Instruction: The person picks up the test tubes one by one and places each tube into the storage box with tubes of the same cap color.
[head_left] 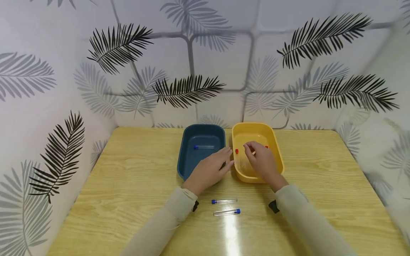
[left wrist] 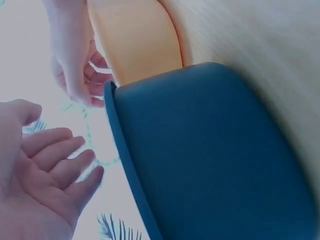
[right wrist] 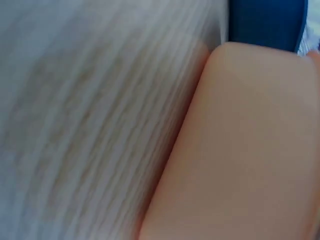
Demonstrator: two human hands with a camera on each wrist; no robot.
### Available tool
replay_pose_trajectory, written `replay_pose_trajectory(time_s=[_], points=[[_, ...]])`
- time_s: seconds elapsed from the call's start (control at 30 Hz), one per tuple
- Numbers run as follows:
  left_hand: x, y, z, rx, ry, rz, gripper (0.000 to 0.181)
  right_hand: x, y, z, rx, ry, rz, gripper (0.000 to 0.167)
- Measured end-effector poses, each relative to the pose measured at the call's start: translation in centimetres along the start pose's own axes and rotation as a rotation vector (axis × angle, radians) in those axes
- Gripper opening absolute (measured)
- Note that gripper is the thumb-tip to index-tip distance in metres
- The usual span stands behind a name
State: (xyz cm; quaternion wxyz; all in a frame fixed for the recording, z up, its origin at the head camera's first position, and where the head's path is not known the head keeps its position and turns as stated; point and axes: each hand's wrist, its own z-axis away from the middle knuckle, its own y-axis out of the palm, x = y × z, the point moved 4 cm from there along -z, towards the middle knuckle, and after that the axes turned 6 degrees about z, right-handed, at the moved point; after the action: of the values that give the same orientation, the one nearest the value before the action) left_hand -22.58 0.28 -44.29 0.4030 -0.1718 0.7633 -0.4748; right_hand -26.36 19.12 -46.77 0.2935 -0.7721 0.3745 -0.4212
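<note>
My left hand [head_left: 209, 169] hovers over the right side of the dark blue bin [head_left: 180, 156], its fingertips by the yellow bin's near wall. In the left wrist view that hand [left wrist: 45, 185] has relaxed fingers and an empty palm. Over the yellow bin [head_left: 278, 153] is my right hand [head_left: 261, 160], its fingers loosely bent with nothing visible between them. Inside the yellow bin lie clear tubes with red caps [head_left: 236, 151], partly covered by the right hand. A blue-capped tube [head_left: 205, 147] lies in the blue bin. The right wrist view shows no hand.
Two clear tubes with blue caps, one [head_left: 224, 201] behind the other [head_left: 226, 212], lie on the wooden table [head_left: 137, 170] in front of the bins. The bins stand side by side near the leaf-patterned wall [head_left: 217, 64].
</note>
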Motion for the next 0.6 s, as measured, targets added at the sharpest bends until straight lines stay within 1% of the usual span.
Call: replay_pose_trajectory(time_s=[0.07, 0.13, 0.2, 0.27, 0.33, 0.4, 0.47, 0.53, 0.6], points=[[-0.1, -0.6, 1.8, -0.058, 0.034, 0.005, 0.041, 0.7, 0.1, 0.5, 0.011, -0.055, 0.049, 0.023], [-0.3, -0.9, 3.5, -0.109, 0.078, 0.007, 0.033, 1.3, 0.1, 0.9, 0.013, -0.112, 0.081, 0.023], [-0.5, -1.1, 5.2, -0.127, 0.125, 0.008, 0.028, 2.0, 0.1, 1.3, 0.007, -0.171, 0.096, 0.025], [-0.8, -1.0, 6.4, -0.121, 0.172, 0.022, 0.025, 2.6, 0.2, 1.6, 0.01, -0.22, 0.111, 0.031], [-1.1, -0.8, 7.3, -0.086, 0.191, 0.034, 0.024, 3.2, 0.3, 1.8, 0.039, -0.251, 0.134, 0.038], [-1.0, -0.4, 7.7, -0.034, 0.181, 0.047, 0.025, 3.8, 0.5, 2.0, 0.098, -0.258, 0.157, 0.047], [-0.6, 0.4, 7.9, 0.026, 0.146, 0.05, 0.024, 4.4, 0.8, 2.1, 0.173, -0.262, 0.18, 0.056], [-0.1, 1.3, 7.9, 0.091, 0.105, 0.065, 0.024, 4.7, 1.5, 2.3, 0.251, -0.252, 0.205, 0.064], [0.4, 2.4, 7.8, 0.145, 0.079, 0.077, 0.023, 4.9, 2.3, 2.4, 0.314, -0.254, 0.222, 0.07]])
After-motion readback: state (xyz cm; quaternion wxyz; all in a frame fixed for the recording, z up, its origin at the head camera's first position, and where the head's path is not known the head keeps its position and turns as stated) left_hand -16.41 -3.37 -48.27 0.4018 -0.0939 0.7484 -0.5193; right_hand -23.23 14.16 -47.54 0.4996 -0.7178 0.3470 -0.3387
